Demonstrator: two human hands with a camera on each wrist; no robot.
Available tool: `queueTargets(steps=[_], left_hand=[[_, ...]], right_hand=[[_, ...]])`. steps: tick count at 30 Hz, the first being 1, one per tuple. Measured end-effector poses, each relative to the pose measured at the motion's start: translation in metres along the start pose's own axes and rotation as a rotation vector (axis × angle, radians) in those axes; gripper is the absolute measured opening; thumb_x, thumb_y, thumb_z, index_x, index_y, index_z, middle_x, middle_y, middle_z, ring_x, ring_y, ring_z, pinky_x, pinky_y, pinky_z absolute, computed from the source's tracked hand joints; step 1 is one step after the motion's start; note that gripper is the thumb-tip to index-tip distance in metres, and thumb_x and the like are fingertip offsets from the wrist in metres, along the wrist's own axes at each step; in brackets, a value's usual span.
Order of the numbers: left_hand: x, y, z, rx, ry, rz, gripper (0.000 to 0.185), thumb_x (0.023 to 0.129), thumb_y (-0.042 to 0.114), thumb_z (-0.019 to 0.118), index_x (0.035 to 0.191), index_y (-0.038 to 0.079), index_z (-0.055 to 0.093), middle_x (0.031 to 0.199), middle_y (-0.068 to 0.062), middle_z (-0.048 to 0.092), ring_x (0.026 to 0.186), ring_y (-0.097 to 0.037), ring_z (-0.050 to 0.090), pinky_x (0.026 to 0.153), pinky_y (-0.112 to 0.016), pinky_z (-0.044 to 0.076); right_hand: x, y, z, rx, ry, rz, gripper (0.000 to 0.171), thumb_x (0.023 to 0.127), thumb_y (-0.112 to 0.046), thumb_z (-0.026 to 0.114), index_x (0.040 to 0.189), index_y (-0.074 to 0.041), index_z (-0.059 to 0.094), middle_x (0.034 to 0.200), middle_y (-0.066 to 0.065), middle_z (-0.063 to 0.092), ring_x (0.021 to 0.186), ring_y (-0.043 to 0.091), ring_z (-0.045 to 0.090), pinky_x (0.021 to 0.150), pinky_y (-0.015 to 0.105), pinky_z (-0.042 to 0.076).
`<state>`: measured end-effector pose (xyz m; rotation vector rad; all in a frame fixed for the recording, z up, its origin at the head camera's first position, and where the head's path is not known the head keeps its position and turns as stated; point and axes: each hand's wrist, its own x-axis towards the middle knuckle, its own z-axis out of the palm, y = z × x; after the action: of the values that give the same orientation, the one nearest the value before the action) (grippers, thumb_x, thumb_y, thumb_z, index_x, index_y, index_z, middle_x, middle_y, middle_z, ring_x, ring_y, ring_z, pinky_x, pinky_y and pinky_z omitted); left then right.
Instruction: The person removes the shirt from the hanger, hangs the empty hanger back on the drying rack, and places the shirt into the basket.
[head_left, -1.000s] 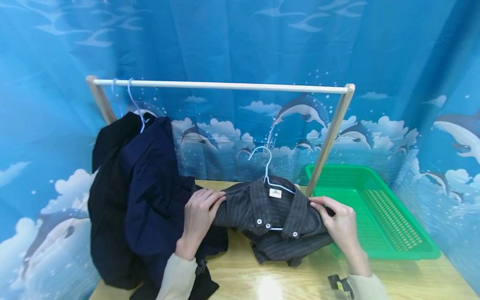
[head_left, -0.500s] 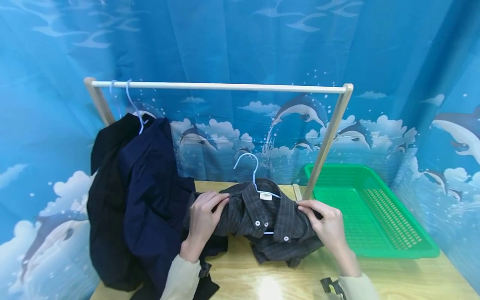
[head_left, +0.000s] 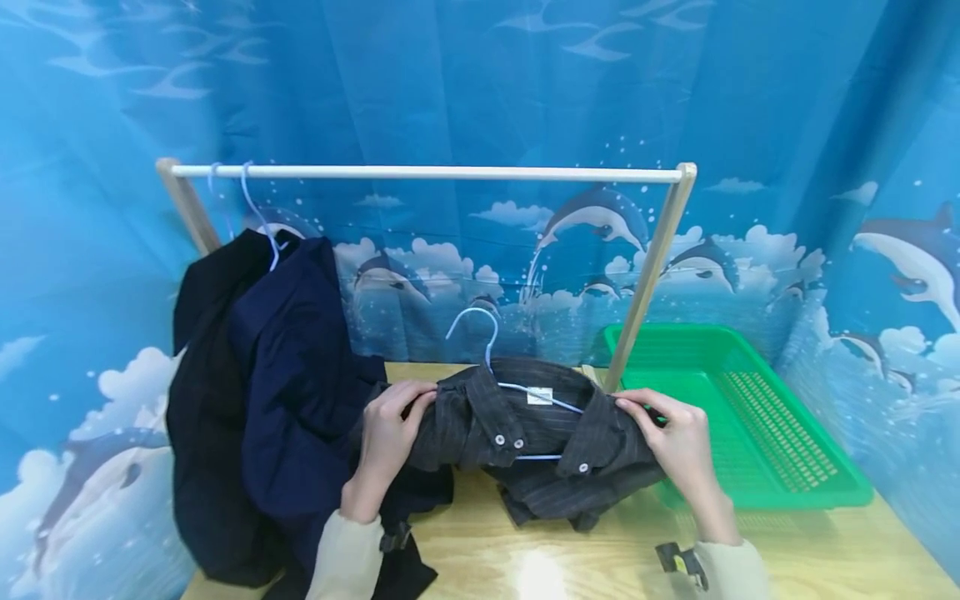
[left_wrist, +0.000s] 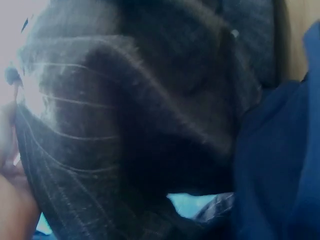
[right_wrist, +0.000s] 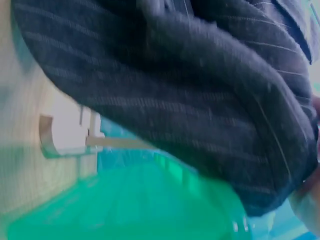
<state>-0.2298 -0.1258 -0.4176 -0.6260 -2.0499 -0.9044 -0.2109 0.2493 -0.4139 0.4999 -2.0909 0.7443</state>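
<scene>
A dark grey pinstriped shirt [head_left: 465,425] with white buttons and a pale collar label is stretched between both hands, just above the table. Inside its collar sits a light blue hanger [head_left: 491,332], its hook standing up free and leaning left. The left hand [head_left: 387,433] pinches the shirt's left shoulder between thumb and fingers. At the opposite shoulder the right hand [head_left: 678,433] pinches the cloth the same way. Striped fabric [left_wrist: 75,115] fills most of the left wrist view, and the right wrist view shows a hanging fold of the shirt [right_wrist: 165,95]. Most of the hanger is hidden by the cloth.
Behind the shirt stands a rack with a white rail [head_left: 427,172] and wooden posts [head_left: 651,275]. A black garment [head_left: 206,400] and a navy garment [head_left: 292,383] hang at its left end. To the right, a green basket [head_left: 757,492] rests on the wooden table [head_left: 487,558].
The hanger's hook has moved left and tilted further. Both hands shifted left then spread apart again, widening the collar. The head view has turned slightly.
</scene>
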Motion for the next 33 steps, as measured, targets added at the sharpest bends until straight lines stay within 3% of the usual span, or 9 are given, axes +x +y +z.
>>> queueTargets(steps=[4, 8, 13, 17, 21, 24, 26, 29, 33], left_hand=[[0.003, -0.005, -0.01, -0.076, -0.025, 0.012, 0.006, 0.09, 0.006, 0.074, 0.095, 0.009, 0.077, 0.089, -0.004, 0.075, 0.083, -0.019, 0.071, 0.073, -0.031, 0.056], [0.004, -0.006, -0.014, -0.133, -0.019, 0.009, 0.006, 0.091, 0.008, 0.072, 0.094, 0.009, 0.077, 0.089, -0.003, 0.075, 0.082, -0.018, 0.071, 0.074, -0.023, 0.053], [0.005, -0.003, -0.012, -0.107, 0.024, 0.008, 0.008, 0.089, 0.003, 0.074, 0.095, 0.008, 0.078, 0.089, -0.004, 0.076, 0.081, -0.018, 0.072, 0.072, -0.026, 0.056], [0.005, 0.002, -0.01, -0.064, 0.048, -0.032, 0.006, 0.09, 0.005, 0.074, 0.094, 0.007, 0.078, 0.09, -0.005, 0.076, 0.082, -0.019, 0.073, 0.073, -0.031, 0.057], [0.006, 0.011, -0.005, -0.02, 0.073, -0.077, 0.004, 0.092, 0.009, 0.074, 0.093, 0.008, 0.077, 0.089, -0.005, 0.076, 0.083, -0.019, 0.073, 0.074, -0.036, 0.057], [0.006, 0.017, -0.001, -0.005, 0.084, -0.105, 0.005, 0.092, 0.011, 0.074, 0.094, 0.008, 0.077, 0.089, -0.004, 0.075, 0.083, -0.018, 0.073, 0.075, -0.036, 0.057], [0.007, 0.019, 0.0, 0.003, 0.089, -0.114, 0.006, 0.093, 0.012, 0.073, 0.094, 0.008, 0.077, 0.089, -0.004, 0.075, 0.083, -0.018, 0.072, 0.074, -0.037, 0.058], [0.007, 0.02, 0.0, 0.008, 0.1, -0.126, 0.007, 0.094, 0.012, 0.072, 0.094, 0.008, 0.077, 0.088, -0.005, 0.075, 0.082, -0.019, 0.072, 0.073, -0.038, 0.058], [0.007, 0.018, -0.002, 0.006, 0.105, -0.124, 0.008, 0.094, 0.013, 0.072, 0.093, 0.007, 0.077, 0.087, -0.005, 0.075, 0.082, -0.019, 0.072, 0.073, -0.038, 0.058]], right_hand=[[0.002, 0.007, -0.006, -0.043, 0.059, 0.018, 0.022, 0.076, 0.001, 0.085, 0.091, -0.015, 0.081, 0.08, 0.0, 0.077, 0.061, 0.011, 0.066, 0.057, 0.017, 0.044], [0.003, 0.008, -0.008, -0.07, 0.054, 0.03, 0.02, 0.078, -0.002, 0.085, 0.092, -0.016, 0.081, 0.082, 0.001, 0.077, 0.061, 0.012, 0.065, 0.055, 0.017, 0.039], [0.002, 0.0, -0.008, -0.073, 0.022, 0.06, 0.023, 0.083, -0.006, 0.082, 0.1, -0.02, 0.081, 0.09, -0.003, 0.077, 0.071, 0.01, 0.067, 0.059, 0.012, 0.044], [0.005, -0.013, -0.008, -0.048, 0.055, 0.084, 0.027, 0.087, -0.005, 0.078, 0.111, -0.017, 0.078, 0.098, 0.001, 0.075, 0.081, 0.014, 0.066, 0.073, 0.009, 0.046], [0.007, -0.03, -0.001, -0.019, 0.121, 0.043, 0.028, 0.093, -0.025, 0.075, 0.117, -0.011, 0.073, 0.109, 0.008, 0.072, 0.098, 0.029, 0.065, 0.087, 0.028, 0.047], [0.007, -0.04, 0.006, -0.024, 0.138, -0.023, 0.051, 0.094, -0.049, 0.069, 0.12, -0.006, 0.07, 0.116, 0.011, 0.069, 0.105, 0.034, 0.062, 0.089, 0.045, 0.045], [0.006, -0.044, 0.011, -0.053, 0.123, -0.049, 0.062, 0.092, -0.058, 0.066, 0.12, -0.003, 0.067, 0.118, 0.013, 0.067, 0.107, 0.035, 0.062, 0.089, 0.049, 0.045], [0.004, -0.044, 0.013, -0.105, 0.096, -0.046, 0.06, 0.087, -0.052, 0.071, 0.115, 0.0, 0.064, 0.118, 0.015, 0.066, 0.106, 0.037, 0.061, 0.086, 0.053, 0.045], [0.003, -0.04, 0.01, -0.168, 0.068, 0.022, 0.036, 0.085, -0.032, 0.072, 0.104, -0.003, 0.064, 0.117, 0.015, 0.065, 0.102, 0.039, 0.06, 0.081, 0.055, 0.046]])
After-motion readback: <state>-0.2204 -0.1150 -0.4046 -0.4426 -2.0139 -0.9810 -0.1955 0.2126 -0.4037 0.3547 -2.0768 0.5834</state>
